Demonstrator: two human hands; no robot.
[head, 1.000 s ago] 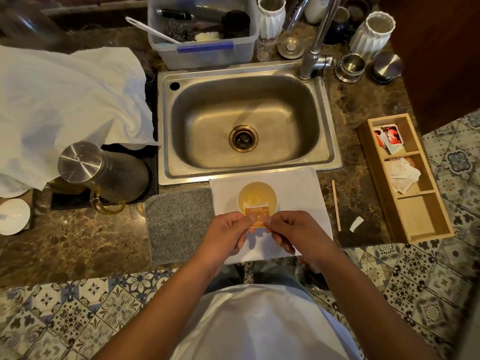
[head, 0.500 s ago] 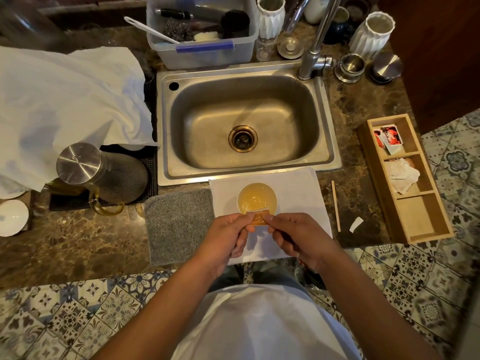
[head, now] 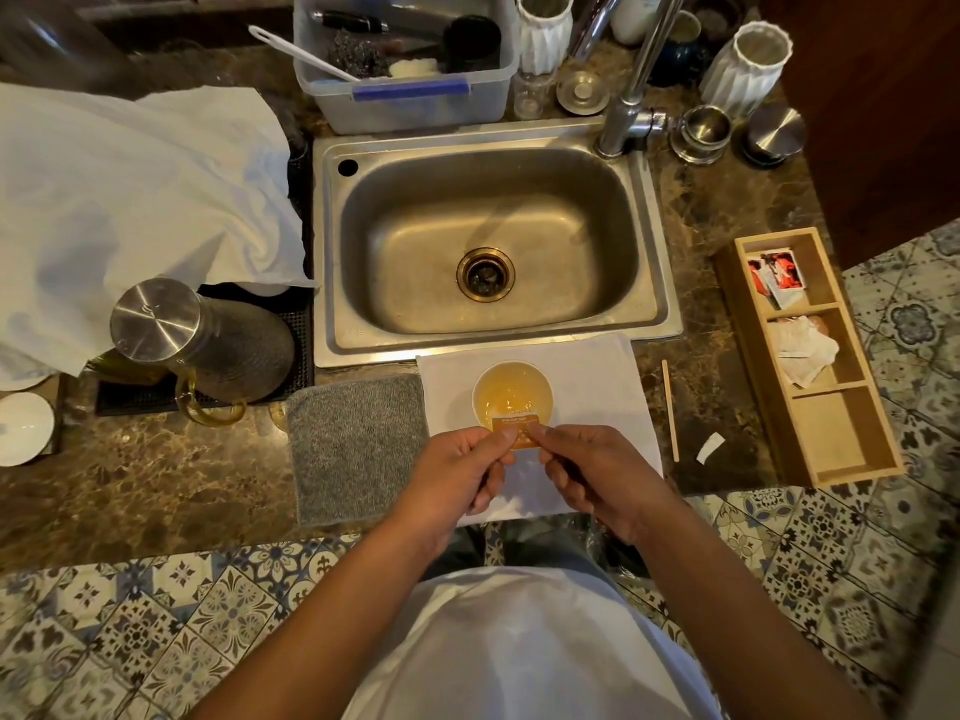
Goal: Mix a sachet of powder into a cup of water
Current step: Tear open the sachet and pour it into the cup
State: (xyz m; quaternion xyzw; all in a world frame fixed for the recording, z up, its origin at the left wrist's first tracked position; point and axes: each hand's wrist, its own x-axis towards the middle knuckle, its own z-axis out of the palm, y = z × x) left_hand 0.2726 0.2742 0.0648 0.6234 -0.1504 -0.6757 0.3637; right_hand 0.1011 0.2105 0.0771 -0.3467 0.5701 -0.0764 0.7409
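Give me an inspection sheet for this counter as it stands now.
Surface: dark marble counter, white cloth and grey mat at the front edge.
Job's things: cup of yellowish liquid on the white cloth; orange sachet at its near rim; wooden stir stick beside the cloth.
Clutter: torn white scrap; wooden organiser with sachets; lidded jug; plastic tub.
Hands: left hand and right hand both pinch the sachet.
Cables: nothing seen.
Surroundings: empty steel sink, patterned floor tiles.
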